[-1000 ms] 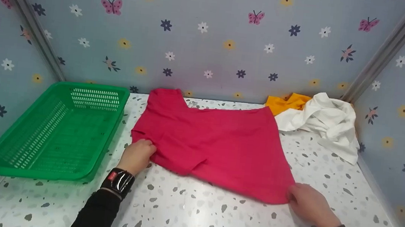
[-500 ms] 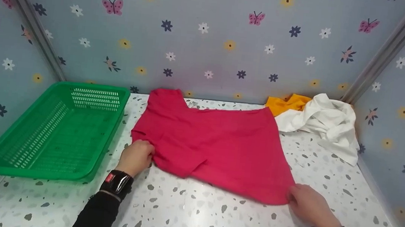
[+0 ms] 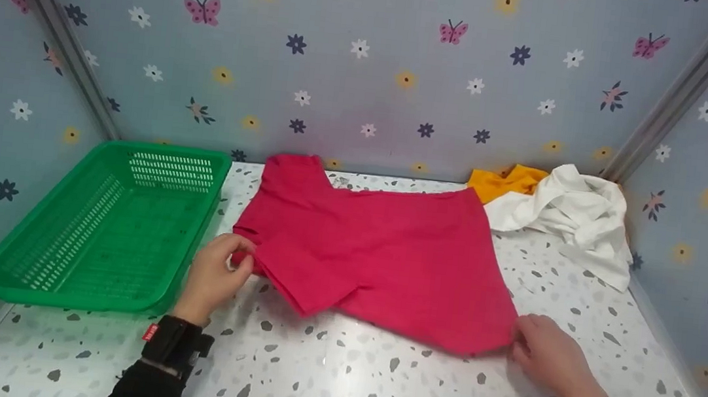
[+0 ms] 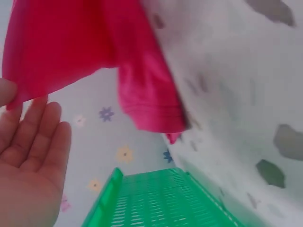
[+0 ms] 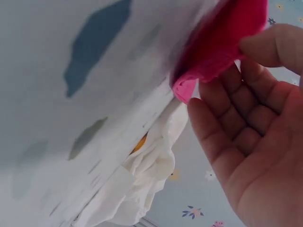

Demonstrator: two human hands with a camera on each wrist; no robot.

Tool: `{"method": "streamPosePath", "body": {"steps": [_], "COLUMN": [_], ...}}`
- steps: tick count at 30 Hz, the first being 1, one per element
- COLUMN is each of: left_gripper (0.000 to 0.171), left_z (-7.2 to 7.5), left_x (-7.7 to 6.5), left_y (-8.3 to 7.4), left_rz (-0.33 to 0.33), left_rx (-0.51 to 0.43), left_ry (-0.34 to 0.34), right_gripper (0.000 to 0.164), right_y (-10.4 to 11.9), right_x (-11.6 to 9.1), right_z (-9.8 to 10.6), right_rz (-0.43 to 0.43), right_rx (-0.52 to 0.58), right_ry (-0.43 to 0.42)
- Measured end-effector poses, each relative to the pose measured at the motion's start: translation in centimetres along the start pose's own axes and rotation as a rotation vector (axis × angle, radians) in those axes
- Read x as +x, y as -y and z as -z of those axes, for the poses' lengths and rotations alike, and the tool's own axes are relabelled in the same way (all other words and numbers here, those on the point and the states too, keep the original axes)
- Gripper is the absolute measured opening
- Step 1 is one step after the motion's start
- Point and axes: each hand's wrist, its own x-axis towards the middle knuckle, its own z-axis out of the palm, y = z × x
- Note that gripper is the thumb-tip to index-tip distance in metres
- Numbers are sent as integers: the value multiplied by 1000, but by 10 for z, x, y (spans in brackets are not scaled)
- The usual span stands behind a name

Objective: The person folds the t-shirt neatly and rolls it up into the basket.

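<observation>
A crimson T-shirt point(image 3: 400, 256) lies on its side across the speckled table, one sleeve pointing to the back wall and the near sleeve point(image 3: 312, 280) folded towards me. My left hand point(image 3: 214, 272) pinches the cloth at the shirt's left edge between thumb and fingers; the left wrist view shows that bit of fabric lifted, with the palm point(image 4: 35, 184) turned to the camera. At the shirt's near right corner, my right hand point(image 3: 551, 357) pinches the hem. In the right wrist view the thumb point(image 5: 274, 47) presses the raised hem point(image 5: 213, 61) against the fingers.
To the left stands a green plastic basket point(image 3: 188, 273) with slotted sides. A crumpled white cloth point(image 3: 582, 216) and an orange cloth point(image 3: 504, 181) lie at the back right. Walls with flowers and butterflies point(image 3: 365, 94) enclose the table point(image 3: 335, 380) at the back and sides.
My left hand has moved a little left and turned, lifting the shirt's left edge and straightening the near sleeve. My right hand keeps its pinch on the hem, whose corner is slightly raised.
</observation>
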Motion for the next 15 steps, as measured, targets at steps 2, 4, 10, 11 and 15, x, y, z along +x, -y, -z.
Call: {"method": "streamPosePath", "body": {"steps": [2, 4, 10, 11, 15], "left_gripper": [12, 14, 15, 14, 12], "left_z": [5, 10, 27, 30, 43], "left_x": [1, 1, 7, 8, 11], "left_y": [-4, -8, -37, -43, -66], "left_rz": [-23, -38, -60, -65, -98], "left_rx": [-47, -83, -152, -148, -144], "left_ry": [-45, -79, -138, -149, -201], "right_gripper": [15, 15, 16, 17, 18], "right_y": [1, 2, 3, 3, 3], "right_x": [2, 4, 9, 9, 9], "right_z": [5, 8, 15, 16, 20], "right_rz": [0, 19, 162, 185, 243], "right_rx": [14, 18, -2, -5, -7], "right_ry": [-39, -96, -301, -328, -394]}}
